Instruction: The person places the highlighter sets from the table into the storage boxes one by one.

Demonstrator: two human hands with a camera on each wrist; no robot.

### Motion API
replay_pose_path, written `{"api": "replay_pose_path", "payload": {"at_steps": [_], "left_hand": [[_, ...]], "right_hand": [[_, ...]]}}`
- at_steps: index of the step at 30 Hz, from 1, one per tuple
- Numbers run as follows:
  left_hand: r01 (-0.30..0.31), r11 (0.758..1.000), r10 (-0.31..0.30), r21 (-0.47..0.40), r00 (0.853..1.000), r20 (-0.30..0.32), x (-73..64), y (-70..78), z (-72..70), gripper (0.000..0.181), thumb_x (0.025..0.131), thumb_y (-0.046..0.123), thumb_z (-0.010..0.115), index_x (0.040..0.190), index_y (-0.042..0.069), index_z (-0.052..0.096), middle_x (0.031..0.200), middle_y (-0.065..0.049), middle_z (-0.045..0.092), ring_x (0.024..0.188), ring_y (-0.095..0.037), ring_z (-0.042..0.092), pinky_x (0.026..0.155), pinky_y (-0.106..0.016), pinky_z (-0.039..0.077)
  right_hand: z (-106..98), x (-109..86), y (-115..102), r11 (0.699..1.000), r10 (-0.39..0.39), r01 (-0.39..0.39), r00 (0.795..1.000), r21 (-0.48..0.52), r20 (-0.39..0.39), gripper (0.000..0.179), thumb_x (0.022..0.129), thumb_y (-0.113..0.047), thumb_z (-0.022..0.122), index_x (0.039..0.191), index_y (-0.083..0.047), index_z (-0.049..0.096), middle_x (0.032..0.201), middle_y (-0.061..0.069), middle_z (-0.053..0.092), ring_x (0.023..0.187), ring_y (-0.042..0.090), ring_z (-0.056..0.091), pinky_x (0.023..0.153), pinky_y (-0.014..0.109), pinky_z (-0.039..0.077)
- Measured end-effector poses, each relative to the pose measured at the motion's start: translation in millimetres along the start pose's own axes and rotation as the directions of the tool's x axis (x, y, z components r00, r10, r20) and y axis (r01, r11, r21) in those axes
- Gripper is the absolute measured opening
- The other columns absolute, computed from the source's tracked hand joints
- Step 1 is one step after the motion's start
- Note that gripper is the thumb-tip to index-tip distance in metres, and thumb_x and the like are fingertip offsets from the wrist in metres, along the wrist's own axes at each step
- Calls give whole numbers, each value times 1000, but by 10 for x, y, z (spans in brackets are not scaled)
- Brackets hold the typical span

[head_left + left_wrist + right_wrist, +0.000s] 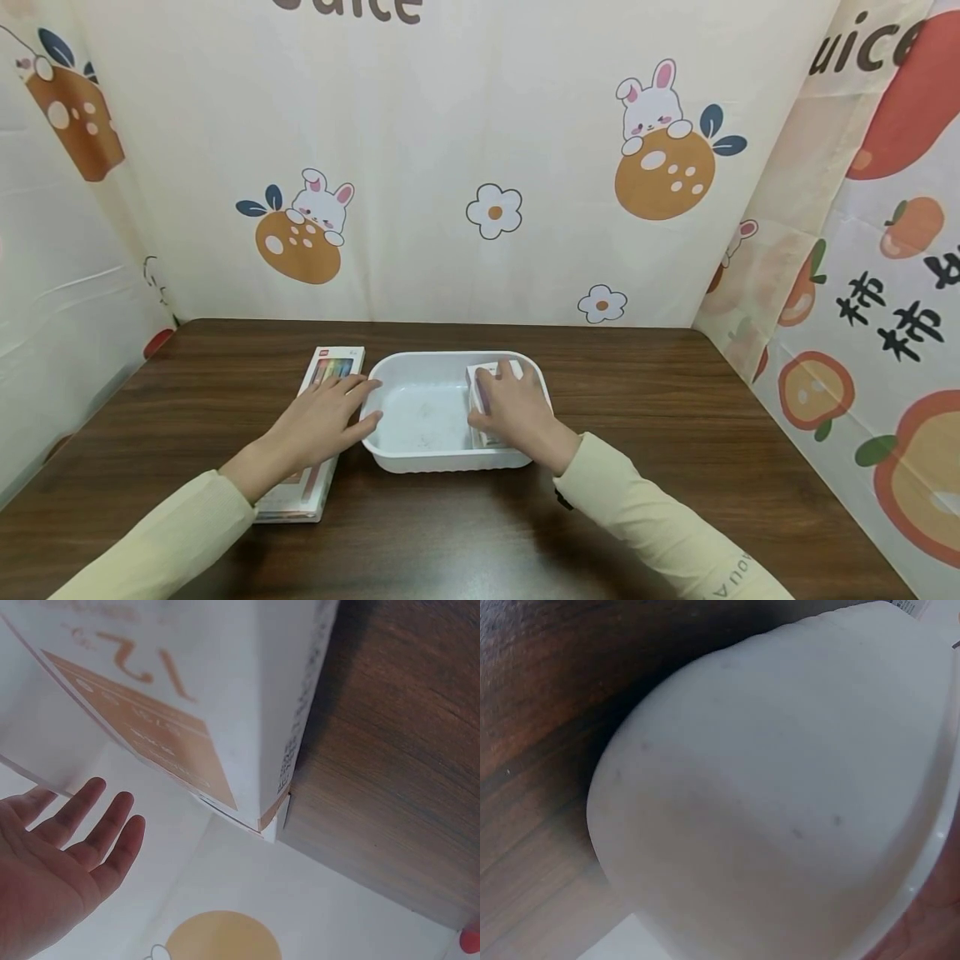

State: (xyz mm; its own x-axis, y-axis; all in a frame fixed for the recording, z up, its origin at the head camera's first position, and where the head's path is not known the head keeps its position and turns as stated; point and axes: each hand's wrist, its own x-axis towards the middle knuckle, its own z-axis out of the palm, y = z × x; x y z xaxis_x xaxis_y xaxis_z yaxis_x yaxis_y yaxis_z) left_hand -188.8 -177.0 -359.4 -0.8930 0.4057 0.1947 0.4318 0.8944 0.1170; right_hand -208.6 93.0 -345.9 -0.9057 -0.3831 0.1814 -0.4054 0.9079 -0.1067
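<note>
Two hands are showing: left hand (318, 421), right hand (517, 408). One counter (637, 500) is carrying one white tray (450, 462). At least one pencil box (334, 365) is lying toward the left edge, arm hiding the exact count. At least one small box (482, 402) is sitting in the tray.

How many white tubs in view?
1: the white tub on the brown table, left hand at its left rim, right hand over its right end. The right wrist view shows the same tub. No others show.

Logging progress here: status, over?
Left grip at left rim of tray. Right grip on small box inside tray. White packaging left of tray, not blocking right grip.
</note>
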Motion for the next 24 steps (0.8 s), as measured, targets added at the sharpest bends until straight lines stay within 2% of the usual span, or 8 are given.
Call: {"api": "replay_pose_path", "payload": {"at_steps": [5, 13, 24], "left_hand": [[4, 1000, -4, 2, 1000, 6, -8, 9, -9, 51, 90, 43, 49, 128, 10, 52, 126, -13, 54, 117, -33, 50, 96, -53, 38], [10, 1000, -10, -4, 1000, 12, -9, 14, -5, 51, 90, 43, 49, 128, 10, 52, 127, -13, 54, 117, -33, 50, 96, -53, 37], [13, 1000, -13, -6, 1000, 16, -3, -4, 10, 52, 90, 44, 48, 129, 10, 51, 127, -13, 53, 117, -33, 50, 96, -54, 37]], "right_hand": [[31, -9, -2, 1000, 12, -12, 1000, 13, -11, 48, 76, -33, 62, 118, -10, 55, 107, 18, 52, 89, 44, 50, 67, 48, 48], [75, -6, 8, 1000, 26, -26, 1000, 0, -16, 45, 76, -33, 61, 115, -12, 55, 104, 17, 52, 87, 43, 50, 62, 46, 49], [71, -4, -1, 999, 47, -47, 999, 19, 8, 47, 78, -35, 61, 119, -11, 55, 107, 18, 51, 94, 43, 49, 70, 49, 48]]}}
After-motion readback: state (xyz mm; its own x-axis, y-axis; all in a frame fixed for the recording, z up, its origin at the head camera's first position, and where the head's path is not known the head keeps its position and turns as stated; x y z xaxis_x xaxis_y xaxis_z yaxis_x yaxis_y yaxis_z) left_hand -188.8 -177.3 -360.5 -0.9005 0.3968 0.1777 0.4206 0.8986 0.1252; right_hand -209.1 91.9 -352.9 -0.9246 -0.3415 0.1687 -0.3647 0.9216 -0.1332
